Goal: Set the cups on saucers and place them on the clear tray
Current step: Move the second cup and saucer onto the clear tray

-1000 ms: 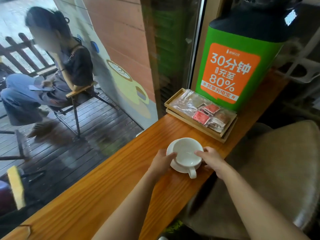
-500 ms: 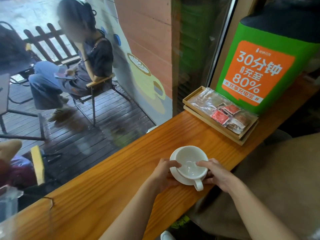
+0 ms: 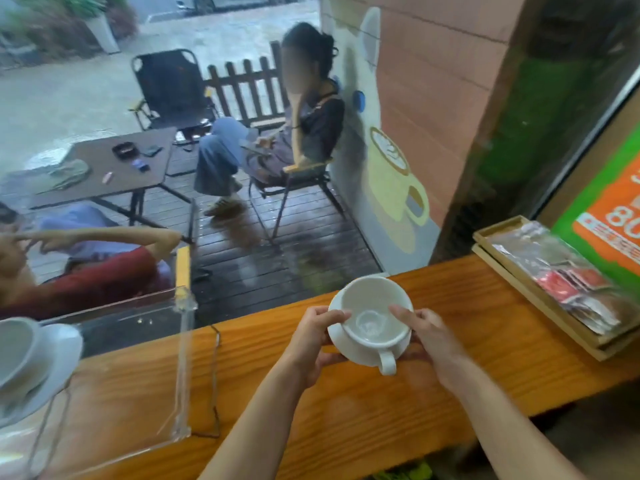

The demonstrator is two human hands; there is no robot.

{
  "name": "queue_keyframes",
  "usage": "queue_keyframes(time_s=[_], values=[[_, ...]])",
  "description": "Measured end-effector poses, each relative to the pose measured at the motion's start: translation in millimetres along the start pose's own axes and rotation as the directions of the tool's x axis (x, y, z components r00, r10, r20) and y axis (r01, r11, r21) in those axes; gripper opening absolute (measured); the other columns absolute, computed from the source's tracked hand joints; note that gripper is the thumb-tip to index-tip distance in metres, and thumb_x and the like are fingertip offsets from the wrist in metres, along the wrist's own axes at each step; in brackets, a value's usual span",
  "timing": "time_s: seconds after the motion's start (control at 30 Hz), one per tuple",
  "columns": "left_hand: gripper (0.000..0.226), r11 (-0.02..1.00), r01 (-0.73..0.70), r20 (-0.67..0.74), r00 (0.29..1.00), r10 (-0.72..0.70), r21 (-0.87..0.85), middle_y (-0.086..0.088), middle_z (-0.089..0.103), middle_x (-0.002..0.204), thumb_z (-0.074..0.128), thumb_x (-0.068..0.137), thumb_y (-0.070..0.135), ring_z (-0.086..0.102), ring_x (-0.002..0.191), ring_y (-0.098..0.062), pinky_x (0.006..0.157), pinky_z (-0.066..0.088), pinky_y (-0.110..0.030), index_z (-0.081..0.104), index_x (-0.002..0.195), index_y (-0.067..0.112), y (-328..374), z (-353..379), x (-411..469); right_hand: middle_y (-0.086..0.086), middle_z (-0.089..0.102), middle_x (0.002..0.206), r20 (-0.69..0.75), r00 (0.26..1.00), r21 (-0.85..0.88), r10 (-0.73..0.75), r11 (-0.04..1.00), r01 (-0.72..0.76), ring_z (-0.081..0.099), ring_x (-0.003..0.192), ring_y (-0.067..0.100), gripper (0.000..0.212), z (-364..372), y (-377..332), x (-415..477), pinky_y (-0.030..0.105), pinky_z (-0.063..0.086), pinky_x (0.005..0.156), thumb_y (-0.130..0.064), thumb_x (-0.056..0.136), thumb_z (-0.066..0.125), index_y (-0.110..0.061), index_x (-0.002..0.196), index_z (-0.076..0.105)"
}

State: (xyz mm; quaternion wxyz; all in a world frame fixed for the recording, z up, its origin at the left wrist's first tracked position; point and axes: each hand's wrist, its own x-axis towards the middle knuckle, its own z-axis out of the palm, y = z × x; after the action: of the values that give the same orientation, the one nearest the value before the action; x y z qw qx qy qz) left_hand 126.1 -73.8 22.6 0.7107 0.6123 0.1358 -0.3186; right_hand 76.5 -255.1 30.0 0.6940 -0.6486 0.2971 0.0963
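Observation:
A white cup (image 3: 372, 315) sits on a white saucer (image 3: 349, 349), its handle pointing toward me, raised a little above the wooden counter (image 3: 485, 334). My left hand (image 3: 313, 337) grips the saucer's left edge with the thumb on the cup rim. My right hand (image 3: 427, 336) holds the right side the same way. The clear tray (image 3: 183, 358) stands on the counter at the left. A second white cup on a saucer (image 3: 31, 362) rests in it at the far left edge.
A wooden tray of wrapped packets (image 3: 561, 282) lies on the counter at the right, beside a green and orange stand (image 3: 609, 216). Beyond the window, people sit on a wet deck with a table and chairs.
The cup and saucer have come up off the counter in both hands. My view has swung left, bringing the clear tray and the second cup into sight.

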Motion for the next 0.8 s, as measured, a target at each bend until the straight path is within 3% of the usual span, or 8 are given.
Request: queue_keyframes(time_s=[0.2, 0.3, 0.4, 0.47, 0.57, 0.7, 0.8], values=[[0.057, 0.967, -0.256, -0.046, 0.966, 0.256, 0.007, -0.010, 0.066, 0.107, 0.071, 0.067, 0.041, 0.066, 0.094, -0.025, 0.064, 0.058, -0.035, 0.054, 0.115, 0.015, 50, -57, -61, 0.017, 0.068, 0.099, 0.184, 0.966, -0.048, -0.180, 0.980, 0.192, 0.069, 0.077, 0.024, 0.078, 67, -51, -25, 0.030, 0.054, 0.053, -0.060, 0.056, 0.070, -0.003, 0.109, 0.057], [0.062, 0.944, -0.329, -0.083, 0.940, 0.330, 0.021, -0.013, 0.067, 0.109, 0.070, 0.069, 0.043, 0.066, 0.097, -0.027, 0.069, 0.058, -0.040, 0.055, 0.120, 0.011, 66, -85, -90, 0.013, 0.069, 0.093, 0.230, 0.949, -0.074, -0.215, 0.969, 0.237, 0.069, 0.077, 0.023, 0.081, 103, -67, -40, 0.033, 0.056, 0.059, -0.065, 0.049, 0.071, -0.006, 0.103, 0.058], [0.058, 0.922, -0.388, -0.183, 0.907, 0.381, -0.004, -0.008, 0.070, 0.098, 0.071, 0.065, 0.045, 0.069, 0.085, -0.019, 0.061, 0.057, -0.034, 0.059, 0.113, 0.013, 72, -116, -113, 0.014, 0.069, 0.084, 0.322, 0.919, -0.114, -0.227, 0.954, 0.275, 0.068, 0.076, 0.025, 0.080, 140, -75, -53, 0.041, 0.056, 0.071, -0.069, 0.049, 0.071, -0.001, 0.090, 0.060], [0.054, 0.910, -0.414, -0.239, 0.883, 0.403, 0.004, -0.004, 0.072, 0.092, 0.070, 0.065, 0.046, 0.070, 0.075, -0.011, 0.055, 0.056, -0.029, 0.062, 0.109, 0.016, 72, -136, -126, 0.016, 0.071, 0.087, 0.376, 0.901, -0.121, -0.218, 0.952, 0.281, 0.069, 0.079, 0.026, 0.078, 164, -73, -60, 0.042, 0.057, 0.075, -0.067, 0.054, 0.070, 0.000, 0.091, 0.063], [0.044, 0.909, -0.417, -0.316, 0.860, 0.400, 0.015, 0.001, 0.074, 0.083, 0.068, 0.064, 0.050, 0.070, 0.073, -0.011, 0.052, 0.054, -0.025, 0.069, 0.098, 0.022, 67, -165, -141, 0.025, 0.068, 0.103, 0.378, 0.909, -0.161, -0.174, 0.955, 0.250, 0.065, 0.096, 0.037, 0.071, 201, -66, -68, 0.055, 0.050, 0.092, -0.058, 0.069, 0.065, 0.002, 0.106, 0.061], [0.047, 0.923, -0.385, -0.413, 0.840, 0.353, 0.005, -0.003, 0.073, 0.087, 0.065, 0.065, 0.055, 0.068, 0.083, -0.021, 0.054, 0.055, -0.028, 0.070, 0.098, 0.021, 55, -199, -155, 0.026, 0.068, 0.104, 0.420, 0.901, -0.213, -0.103, 0.954, 0.208, 0.066, 0.097, 0.036, 0.067, 240, -53, -80, 0.056, 0.049, 0.093, -0.055, 0.072, 0.064, 0.003, 0.107, 0.062], [0.027, 0.931, -0.364, -0.446, 0.830, 0.335, 0.021, 0.004, 0.075, 0.077, 0.067, 0.070, 0.054, 0.068, 0.078, -0.017, 0.066, 0.059, -0.039, 0.075, 0.080, 0.031, 46, -217, -162, 0.024, 0.070, 0.101, 0.442, 0.895, -0.233, -0.057, 0.956, 0.176, 0.069, 0.090, 0.032, 0.057, 260, -42, -85, 0.047, 0.056, 0.084, -0.050, 0.078, 0.062, 0.001, 0.105, 0.065]])
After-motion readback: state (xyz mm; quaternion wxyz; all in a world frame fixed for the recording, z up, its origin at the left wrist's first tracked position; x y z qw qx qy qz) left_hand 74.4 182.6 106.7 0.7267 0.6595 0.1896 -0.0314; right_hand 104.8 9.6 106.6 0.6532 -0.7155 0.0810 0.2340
